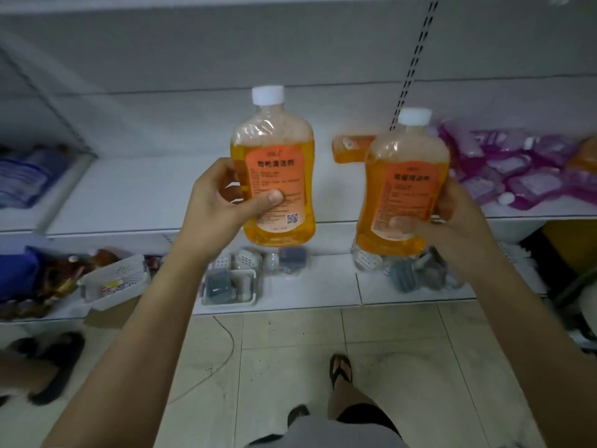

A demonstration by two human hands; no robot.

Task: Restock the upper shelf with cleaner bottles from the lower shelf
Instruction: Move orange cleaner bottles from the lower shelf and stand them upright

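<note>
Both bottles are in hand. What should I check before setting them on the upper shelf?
1. Grip of left hand on left bottle: ok.
2. Grip of right hand on right bottle: ok.
3. White caps fitted on both: ok.
4. Bare space on upper shelf: ok.
5. Fallen bottle lying on its side at the shelf's back: not ok.
6. Caps tight: cannot tell.

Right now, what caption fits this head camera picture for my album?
Left hand holds the left bottle, right hand the right bottle, both orange cleaner, before the white shelf.
</note>
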